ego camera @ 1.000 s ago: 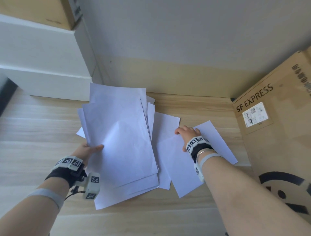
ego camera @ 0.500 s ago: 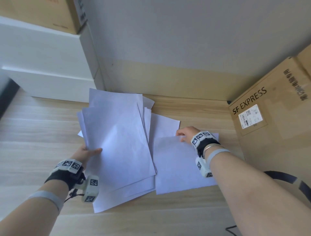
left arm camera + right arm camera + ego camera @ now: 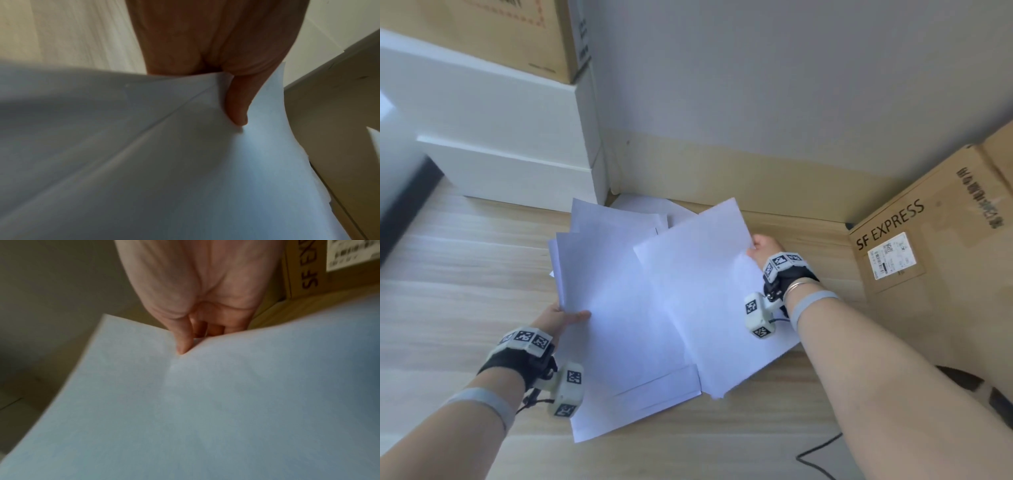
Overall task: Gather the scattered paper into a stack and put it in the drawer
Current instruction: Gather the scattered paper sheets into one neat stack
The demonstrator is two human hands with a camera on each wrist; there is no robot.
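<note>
A loose sheaf of white paper (image 3: 616, 318) is held over the wooden floor by my left hand (image 3: 561, 317), thumb on top at its left edge; in the left wrist view the thumb (image 3: 236, 104) pinches the sheaf (image 3: 144, 162). My right hand (image 3: 762, 248) pinches the right edge of other white sheets (image 3: 705, 291), lifted and overlapping the sheaf's right side. The right wrist view shows its thumb (image 3: 183, 342) on top of those sheets (image 3: 205, 410). More sheets (image 3: 654, 209) lie on the floor behind, by the wall. No open drawer is in sight.
A white cabinet (image 3: 500, 137) stands at the back left with a cardboard box (image 3: 517, 31) on top. A big SF EXPRESS carton (image 3: 928, 274) fills the right side. A black cable (image 3: 815, 459) trails on the floor near my right arm.
My right hand has lifted its sheets off the floor and swung them left, over the sheaf in my left hand. The left hand has kept its grip and hardly moved.
</note>
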